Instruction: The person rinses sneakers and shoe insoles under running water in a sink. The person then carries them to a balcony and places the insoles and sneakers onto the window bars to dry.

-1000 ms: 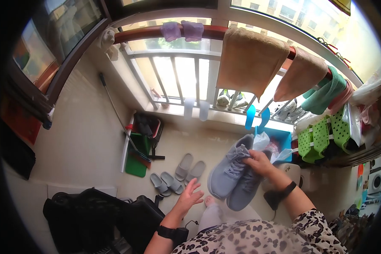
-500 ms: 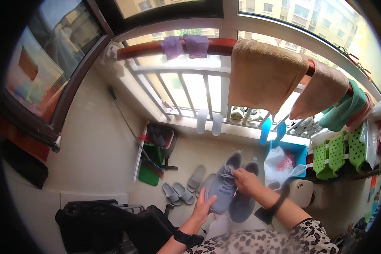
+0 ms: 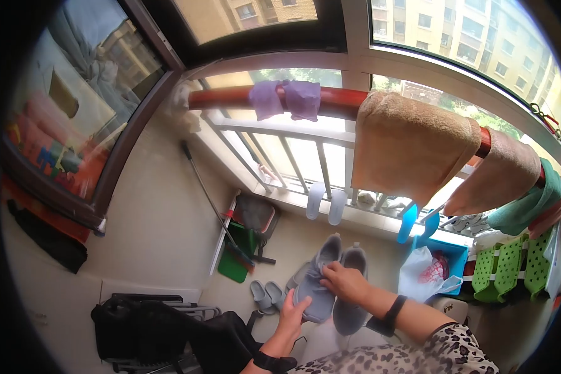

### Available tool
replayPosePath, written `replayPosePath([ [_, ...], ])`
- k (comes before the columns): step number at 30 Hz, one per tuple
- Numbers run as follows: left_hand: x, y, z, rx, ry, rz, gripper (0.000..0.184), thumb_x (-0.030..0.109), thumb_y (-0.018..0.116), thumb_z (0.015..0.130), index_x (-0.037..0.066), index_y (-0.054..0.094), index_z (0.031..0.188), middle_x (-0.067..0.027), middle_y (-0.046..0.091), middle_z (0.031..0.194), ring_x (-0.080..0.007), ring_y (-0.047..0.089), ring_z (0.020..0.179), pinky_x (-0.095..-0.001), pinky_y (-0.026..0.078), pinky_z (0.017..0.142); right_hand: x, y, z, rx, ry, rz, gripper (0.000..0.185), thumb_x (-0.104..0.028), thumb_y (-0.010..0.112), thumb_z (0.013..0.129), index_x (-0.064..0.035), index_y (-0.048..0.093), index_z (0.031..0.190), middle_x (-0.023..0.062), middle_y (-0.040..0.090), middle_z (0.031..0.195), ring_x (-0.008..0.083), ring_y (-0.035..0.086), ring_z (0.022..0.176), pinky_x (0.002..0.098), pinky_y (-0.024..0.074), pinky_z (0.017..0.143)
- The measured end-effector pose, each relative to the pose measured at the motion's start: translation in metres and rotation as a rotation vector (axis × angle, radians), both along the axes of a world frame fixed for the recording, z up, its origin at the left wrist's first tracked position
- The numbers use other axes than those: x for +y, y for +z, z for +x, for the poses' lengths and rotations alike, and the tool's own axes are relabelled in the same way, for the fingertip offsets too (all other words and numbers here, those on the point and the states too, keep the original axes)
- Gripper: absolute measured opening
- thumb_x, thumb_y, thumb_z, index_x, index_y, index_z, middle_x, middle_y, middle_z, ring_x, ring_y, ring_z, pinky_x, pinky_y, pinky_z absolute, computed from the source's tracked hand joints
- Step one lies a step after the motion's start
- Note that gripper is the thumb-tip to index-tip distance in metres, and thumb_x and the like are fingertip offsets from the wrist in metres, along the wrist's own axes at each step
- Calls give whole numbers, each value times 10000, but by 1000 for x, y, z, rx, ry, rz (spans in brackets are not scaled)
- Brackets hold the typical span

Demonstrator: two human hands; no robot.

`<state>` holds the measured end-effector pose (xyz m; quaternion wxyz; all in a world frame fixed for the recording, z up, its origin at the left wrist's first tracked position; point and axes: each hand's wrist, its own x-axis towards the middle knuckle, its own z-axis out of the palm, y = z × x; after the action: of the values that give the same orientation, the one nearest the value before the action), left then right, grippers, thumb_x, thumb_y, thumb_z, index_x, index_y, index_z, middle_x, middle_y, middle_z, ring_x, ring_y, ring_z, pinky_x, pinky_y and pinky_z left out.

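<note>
A grey lace-up shoe (image 3: 318, 302) is in front of me with its heel pointing away. My left hand (image 3: 291, 316) grips its left side near the toe, thumb on the upper. My right hand (image 3: 347, 283) is closed at the laces, fingertips pinched on them near the tongue. Right beside it is a second, darker-looking grey shoe (image 3: 350, 316), partly covered by my right hand and wrist. What supports that second shoe is hidden. Grey slippers (image 3: 267, 295) lie on the floor beyond my left hand.
A blue crate (image 3: 456, 254) with plastic bags stands at right, near green perforated baskets (image 3: 507, 272). A broom (image 3: 213, 199) and green dustpan (image 3: 235, 260) lean at the left wall. Towels (image 3: 417, 146) hang on the red rail. Black folded furniture (image 3: 143, 330) stands lower left.
My view has tilted upward, so the room sits lower and further right in the frame. Both hands stay on the same shoe, the right one still at its laces.
</note>
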<state>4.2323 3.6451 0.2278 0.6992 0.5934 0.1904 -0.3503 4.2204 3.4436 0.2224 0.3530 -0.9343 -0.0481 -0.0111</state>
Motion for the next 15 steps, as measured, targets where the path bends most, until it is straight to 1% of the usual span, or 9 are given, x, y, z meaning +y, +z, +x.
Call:
replayPosePath([
  [3, -2, 7, 18, -43, 38, -29, 700, 106, 656, 805, -9, 269, 1377, -116, 538, 1136, -186, 604, 928, -320, 550, 698, 3, 2, 18, -40, -34, -1, 270, -263, 554, 888, -74, 524, 1078, 149, 560, 1056, 334, 634, 753, 417, 529, 594],
  [5, -3, 18, 30, -71, 46, -29, 637, 97, 647, 808, -10, 318, 1343, -104, 549, 1105, -176, 608, 907, -312, 549, 695, 4, 2, 33, -32, -26, -16, 270, -265, 555, 887, -78, 525, 1079, 148, 555, 1068, 334, 634, 755, 418, 530, 601],
  [8, 6, 18, 48, -87, 50, -41, 578, 84, 641, 806, -11, 362, 1302, -93, 556, 1080, -169, 609, 893, -316, 547, 713, 8, 4, 54, -21, 3, -24, 277, -273, 556, 888, -83, 527, 1087, 150, 551, 1069, 334, 631, 760, 421, 531, 612],
  [10, 11, 14, 58, -106, 87, -87, 580, 76, 638, 805, -13, 359, 1306, -94, 560, 1073, -167, 608, 891, -306, 542, 712, 10, 6, 68, -11, 28, -49, 279, -274, 556, 887, -87, 529, 1093, 149, 553, 1056, 334, 629, 764, 423, 531, 615],
  [11, 12, 12, 64, -111, 111, -111, 581, 72, 636, 804, -14, 358, 1308, -94, 562, 1070, -166, 608, 890, -301, 539, 712, 12, 9, 74, -51, 18, -32, 280, -270, 565, 881, -90, 530, 1093, 139, 559, 1036, 332, 626, 769, 423, 529, 613],
  [14, 26, 6, 83, -103, 82, -132, 600, 62, 635, 800, -13, 348, 1321, -92, 564, 1062, -161, 607, 882, -284, 529, 703, 19, 14, 89, -29, -20, -58, 282, -265, 576, 872, -91, 533, 1090, 131, 563, 1028, 327, 626, 770, 420, 529, 611],
  [15, 29, 10, 88, -87, 92, -148, 619, 59, 635, 796, -28, 336, 1331, -98, 565, 1068, -162, 604, 888, -275, 516, 727, 19, 12, 96, -106, -6, -27, 283, -262, 585, 867, -91, 536, 1086, 128, 562, 1039, 323, 627, 767, 415, 531, 609],
])
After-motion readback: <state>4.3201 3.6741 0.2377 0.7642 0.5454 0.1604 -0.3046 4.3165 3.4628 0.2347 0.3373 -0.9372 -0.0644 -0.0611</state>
